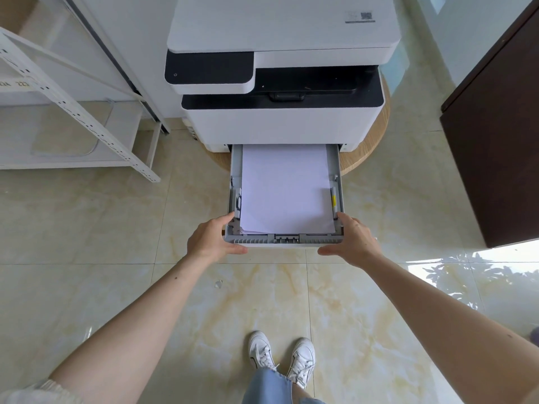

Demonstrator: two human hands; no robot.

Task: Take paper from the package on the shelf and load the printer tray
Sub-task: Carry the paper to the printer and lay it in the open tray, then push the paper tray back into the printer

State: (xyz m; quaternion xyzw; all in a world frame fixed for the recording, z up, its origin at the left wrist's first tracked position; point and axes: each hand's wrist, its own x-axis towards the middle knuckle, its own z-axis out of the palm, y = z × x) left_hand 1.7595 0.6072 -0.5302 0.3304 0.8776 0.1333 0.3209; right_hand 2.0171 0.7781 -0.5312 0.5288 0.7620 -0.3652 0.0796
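Observation:
A white and black printer stands on a low round wooden table. Its grey paper tray is pulled far out toward me. A stack of white paper lies flat inside the tray, with its near sheets slightly uneven. My left hand grips the tray's front left corner, fingers over the rim and thumb under the front. My right hand grips the front right corner the same way. The paper package is not in view.
A white metal shelf stands to the left, its lower board holding a flat clear sleeve. A dark brown cabinet is at the right. Pale marble floor tiles spread around my white shoes.

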